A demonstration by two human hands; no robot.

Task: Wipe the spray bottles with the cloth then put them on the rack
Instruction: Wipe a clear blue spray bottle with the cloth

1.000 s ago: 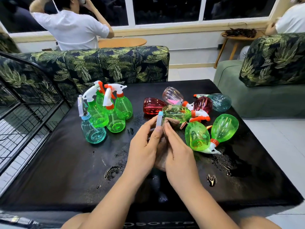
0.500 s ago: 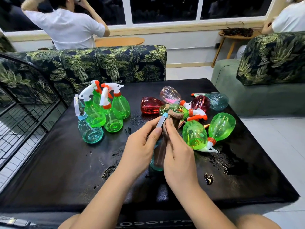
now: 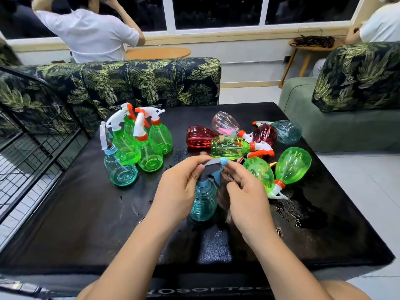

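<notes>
A teal spray bottle (image 3: 203, 202) with a blue-grey trigger head stands upright between my hands above the black table (image 3: 86, 224). My left hand (image 3: 179, 189) pinches the trigger head. My right hand (image 3: 246, 195) grips a brown cloth (image 3: 224, 198) against the bottle's right side; most of the cloth is hidden by the hand. Several upright bottles, green ones (image 3: 149, 152) and a teal one (image 3: 119, 169), stand at the table's left. A pile of lying bottles (image 3: 233, 146), red, pink, green and teal, is at the back right.
A black wire rack (image 3: 32, 137) runs along the table's left edge. Water drops and puddles (image 3: 290, 211) wet the table near the right. Leaf-print sofas stand behind and at the right, with a person in a white shirt (image 3: 93, 35) beyond the far sofa.
The teal bottle has turned so its trigger head and body now show between my hands. My hands have spread slightly apart and the cloth has shifted to the bottle's right side.
</notes>
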